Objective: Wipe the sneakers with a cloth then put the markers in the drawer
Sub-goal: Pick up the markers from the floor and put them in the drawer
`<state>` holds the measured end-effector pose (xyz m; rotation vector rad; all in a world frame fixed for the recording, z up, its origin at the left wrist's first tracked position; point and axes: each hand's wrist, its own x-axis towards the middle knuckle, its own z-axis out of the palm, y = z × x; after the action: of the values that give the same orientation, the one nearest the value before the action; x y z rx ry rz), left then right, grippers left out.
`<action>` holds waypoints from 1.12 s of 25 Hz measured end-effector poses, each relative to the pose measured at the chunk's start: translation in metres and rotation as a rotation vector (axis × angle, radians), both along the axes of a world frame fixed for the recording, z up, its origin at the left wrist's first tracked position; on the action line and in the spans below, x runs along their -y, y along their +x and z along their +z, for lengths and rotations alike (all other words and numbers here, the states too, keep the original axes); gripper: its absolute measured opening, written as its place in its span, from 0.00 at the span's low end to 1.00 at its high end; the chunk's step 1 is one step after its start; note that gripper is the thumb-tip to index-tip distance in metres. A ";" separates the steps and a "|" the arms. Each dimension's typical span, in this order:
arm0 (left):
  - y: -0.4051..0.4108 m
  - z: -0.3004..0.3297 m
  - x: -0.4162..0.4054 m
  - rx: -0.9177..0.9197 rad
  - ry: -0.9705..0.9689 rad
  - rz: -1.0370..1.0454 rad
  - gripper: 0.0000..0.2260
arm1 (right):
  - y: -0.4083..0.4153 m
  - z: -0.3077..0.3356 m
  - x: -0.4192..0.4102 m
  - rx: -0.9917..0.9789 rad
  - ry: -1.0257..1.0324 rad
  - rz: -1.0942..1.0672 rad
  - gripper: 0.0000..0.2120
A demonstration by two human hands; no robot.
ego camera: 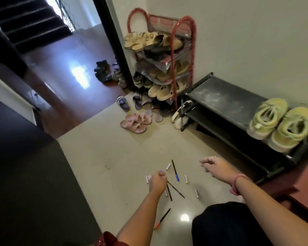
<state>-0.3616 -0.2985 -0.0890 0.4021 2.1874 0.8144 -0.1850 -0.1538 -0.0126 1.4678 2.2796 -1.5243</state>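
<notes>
The left hand (157, 181) pinches a marker (161, 172); the right hand (214, 166) hangs loosely curled, holding nothing. Sneakers (281, 124) sit on the shelf (224, 100).

Open floor: pale tiles (103, 157) lie bare to the left of and beyond the scattered markers.
Scatter: markers (175, 170) and white caps (186, 179) lie apart on the tiles, with gaps between them.
Right side: low black shoe rack (220, 96) along the wall, yellow-green sneakers (281, 121) on its top at the near end, the rest of the top bare.
Far corner: red shoe rack (167, 59) crammed with footwear; pink sandals (135, 122) and other sandals lie on the floor before it.
Near: a dark-clothed knee (226, 224) close to the nearest marker.
</notes>
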 end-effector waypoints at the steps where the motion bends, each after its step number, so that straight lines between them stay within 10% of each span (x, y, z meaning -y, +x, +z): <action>1: -0.009 -0.021 0.005 -0.009 -0.051 -0.003 0.12 | -0.010 -0.017 -0.004 0.047 -0.009 0.060 0.16; 18: -0.002 -0.245 0.005 0.195 -0.259 0.202 0.11 | -0.098 -0.257 -0.059 0.645 0.178 1.162 0.32; 23: 0.000 -0.274 -0.020 0.179 -0.301 0.247 0.01 | -0.131 -0.315 -0.059 0.658 0.229 1.177 0.28; 28: 0.007 -0.302 -0.035 0.139 -0.321 0.303 0.19 | -0.138 -0.353 -0.040 0.632 0.168 0.987 0.35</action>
<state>-0.3546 -0.2632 -0.3905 -0.1446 2.2250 0.6098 -0.3228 -0.1141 -0.3657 0.4950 2.1583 -0.5028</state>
